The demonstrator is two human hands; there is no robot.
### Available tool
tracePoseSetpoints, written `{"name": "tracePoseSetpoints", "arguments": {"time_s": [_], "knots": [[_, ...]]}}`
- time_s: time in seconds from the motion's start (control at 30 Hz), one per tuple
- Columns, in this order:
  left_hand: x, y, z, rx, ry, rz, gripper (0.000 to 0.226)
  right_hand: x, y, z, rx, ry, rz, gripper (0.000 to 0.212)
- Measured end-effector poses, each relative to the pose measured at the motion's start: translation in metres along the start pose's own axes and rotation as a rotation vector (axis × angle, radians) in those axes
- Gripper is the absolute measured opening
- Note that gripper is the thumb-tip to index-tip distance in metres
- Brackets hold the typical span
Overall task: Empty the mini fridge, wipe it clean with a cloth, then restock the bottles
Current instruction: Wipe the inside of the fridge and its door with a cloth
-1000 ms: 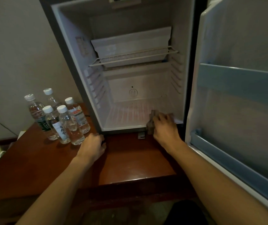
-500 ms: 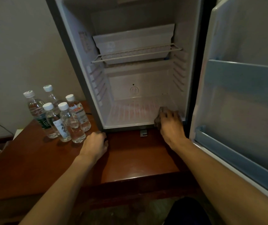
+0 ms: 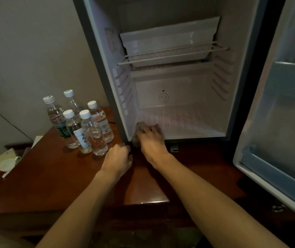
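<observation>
Nearest the camera, two bare forearms are stretched forward over the dark wooden counter. The left hand is set on the counter at the lower left corner of the mini fridge, its fingers curled under against the fridge's front edge; whether anything is grasped by that grip cannot be told. Just beside it, the right hand is laid over a brownish cloth, which is pressed onto the fridge floor in the front left corner, the fingers bent over it so that the cloth is grasped by that grip. To the left of the fridge, five clear water bottles with white caps are stood upright in a tight cluster on the counter, close to the fridge's outer wall. Inside the fridge, a wire shelf is seen higher up, with a pale tray behind it. The fridge door is swung open at the right.
</observation>
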State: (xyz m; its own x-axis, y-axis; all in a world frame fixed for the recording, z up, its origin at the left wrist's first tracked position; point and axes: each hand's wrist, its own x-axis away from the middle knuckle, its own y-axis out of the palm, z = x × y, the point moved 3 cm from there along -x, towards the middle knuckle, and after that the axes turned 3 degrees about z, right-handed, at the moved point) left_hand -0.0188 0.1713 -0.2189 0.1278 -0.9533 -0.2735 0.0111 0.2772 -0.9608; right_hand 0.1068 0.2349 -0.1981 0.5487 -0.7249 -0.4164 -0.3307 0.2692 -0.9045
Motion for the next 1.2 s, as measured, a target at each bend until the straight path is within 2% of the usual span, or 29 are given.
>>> {"name": "tracePoseSetpoints", "arguments": {"time_s": [0.1, 0.27, 0.47, 0.6, 0.7, 0.83, 0.93, 1.1, 1.2], "knots": [[0.000, 0.000, 0.001, 0.003, -0.006, -0.009, 0.023, 0.006, -0.003, 0.007, -0.050, -0.002, -0.003, 0.052], [0.002, -0.001, 0.002, -0.012, -0.013, -0.007, 0.024, 0.028, -0.024, 0.040, -0.099, 0.062, 0.056, 0.039], [0.002, -0.002, 0.002, 0.002, -0.012, -0.005, 0.024, 0.054, -0.044, 0.092, -0.067, 0.236, 0.118, 0.034], [0.003, -0.003, 0.002, 0.009, -0.013, 0.002, 0.025, 0.066, -0.053, 0.115, -0.073, 0.362, 0.220, 0.034], [0.006, -0.004, 0.000, 0.024, -0.009, 0.011, 0.024, 0.064, -0.051, 0.129, -0.074, 0.452, 0.206, 0.035], [0.012, -0.001, -0.001, 0.048, 0.029, 0.070, 0.024, 0.059, -0.039, 0.128, -0.012, 0.385, 0.241, 0.026], [0.012, 0.001, 0.001, 0.015, 0.055, 0.080, 0.024, 0.053, -0.030, 0.113, -0.001, 0.299, 0.207, 0.032], [0.014, 0.002, 0.005, -0.039, 0.060, 0.074, 0.025, 0.021, -0.015, 0.036, -0.071, 0.116, 0.100, 0.033], [0.015, 0.003, 0.007, -0.033, 0.043, 0.074, 0.024, -0.001, 0.000, -0.012, -0.074, 0.034, 0.059, 0.040]]}}
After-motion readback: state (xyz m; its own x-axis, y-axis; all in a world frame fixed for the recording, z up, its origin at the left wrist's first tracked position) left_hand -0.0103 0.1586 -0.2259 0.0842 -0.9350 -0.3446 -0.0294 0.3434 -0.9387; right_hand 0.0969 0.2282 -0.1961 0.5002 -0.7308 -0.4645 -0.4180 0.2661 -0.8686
